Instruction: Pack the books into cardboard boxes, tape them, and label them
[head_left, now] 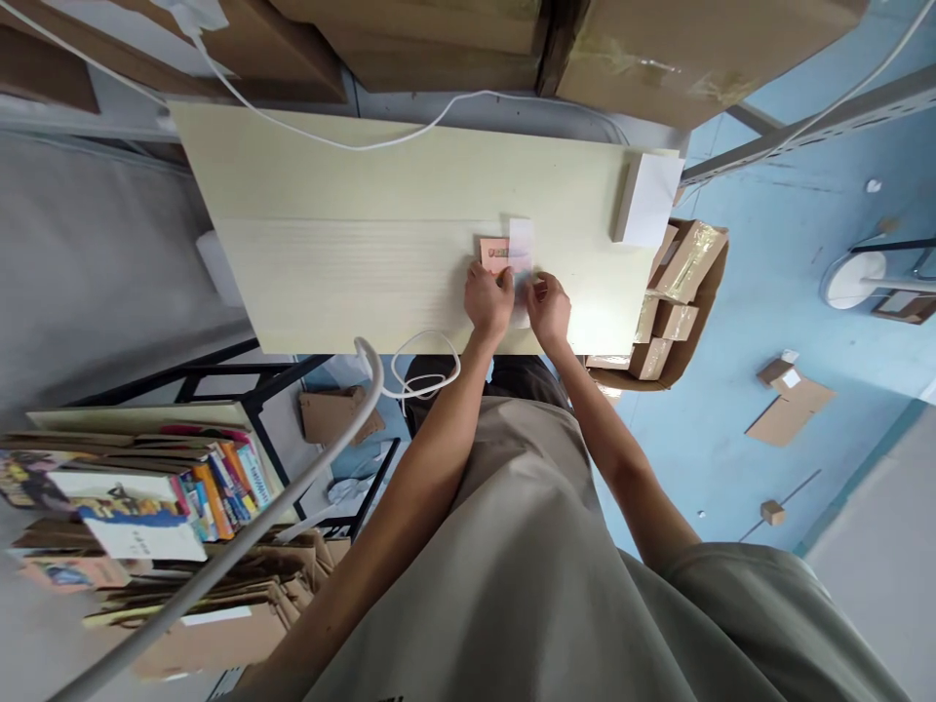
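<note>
On the pale tabletop [351,263] lies a small orange-pink printed card [494,253]. A whitish, partly see-through strip [521,237] overlaps its right side. My left hand [488,298] is closed, with curled fingers at the card's lower edge, close to the strip. Just to the right, my right hand [550,310] has its thumb and fingers pinched at the strip's right edge. The fingers hide the lower part of both pieces, and the print is too small to read.
A white box [647,200] stands at the table's right end. A white cable [358,147] runs along the back, below cardboard boxes [446,44]. A grey curved tube [292,487] crosses at left, near books [226,483]. A carton of taped parcels [713,283] sits at right.
</note>
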The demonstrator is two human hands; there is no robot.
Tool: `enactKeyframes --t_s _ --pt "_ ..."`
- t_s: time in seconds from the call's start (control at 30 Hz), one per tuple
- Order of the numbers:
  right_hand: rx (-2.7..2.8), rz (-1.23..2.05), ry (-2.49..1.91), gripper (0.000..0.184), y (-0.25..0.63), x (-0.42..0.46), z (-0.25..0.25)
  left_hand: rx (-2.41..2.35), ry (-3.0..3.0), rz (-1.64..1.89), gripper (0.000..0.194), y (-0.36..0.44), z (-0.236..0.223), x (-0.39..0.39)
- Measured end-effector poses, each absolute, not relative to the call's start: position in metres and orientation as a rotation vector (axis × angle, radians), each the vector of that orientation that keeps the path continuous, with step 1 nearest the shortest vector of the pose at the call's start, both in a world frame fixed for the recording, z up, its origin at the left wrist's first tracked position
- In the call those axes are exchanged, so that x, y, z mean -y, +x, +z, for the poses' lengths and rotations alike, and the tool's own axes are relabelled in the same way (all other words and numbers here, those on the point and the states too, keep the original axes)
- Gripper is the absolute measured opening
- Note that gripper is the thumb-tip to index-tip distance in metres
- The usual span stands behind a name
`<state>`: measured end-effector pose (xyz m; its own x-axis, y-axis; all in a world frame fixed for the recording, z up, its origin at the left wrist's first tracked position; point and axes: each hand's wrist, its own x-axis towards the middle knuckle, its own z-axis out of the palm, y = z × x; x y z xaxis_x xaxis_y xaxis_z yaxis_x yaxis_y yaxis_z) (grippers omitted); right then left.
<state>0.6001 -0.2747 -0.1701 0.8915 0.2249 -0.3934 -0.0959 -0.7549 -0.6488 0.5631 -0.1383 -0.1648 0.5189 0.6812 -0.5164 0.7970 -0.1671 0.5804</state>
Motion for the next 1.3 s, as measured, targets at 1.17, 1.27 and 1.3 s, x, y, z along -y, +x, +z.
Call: enactKeyframes --t_s 1.17,1.27,1.3 --pt "1.000 0.694 -2.100 0.026 0.641 0.162 -0.108 -0.786 1.470 0.098 0.036 0.461 -0.143 0.079" --pt "1.345 0.779 -1.965 0.010 0.692 0.145 -0.126 -0.767 1.489 0.092 0.042 0.460 -0.143 0.080" --pt "1.355 0.812 -1.957 0.007 0.705 0.141 -0.135 -0.780 1.492 0.088 0.042 0.461 -0.143 0.081"
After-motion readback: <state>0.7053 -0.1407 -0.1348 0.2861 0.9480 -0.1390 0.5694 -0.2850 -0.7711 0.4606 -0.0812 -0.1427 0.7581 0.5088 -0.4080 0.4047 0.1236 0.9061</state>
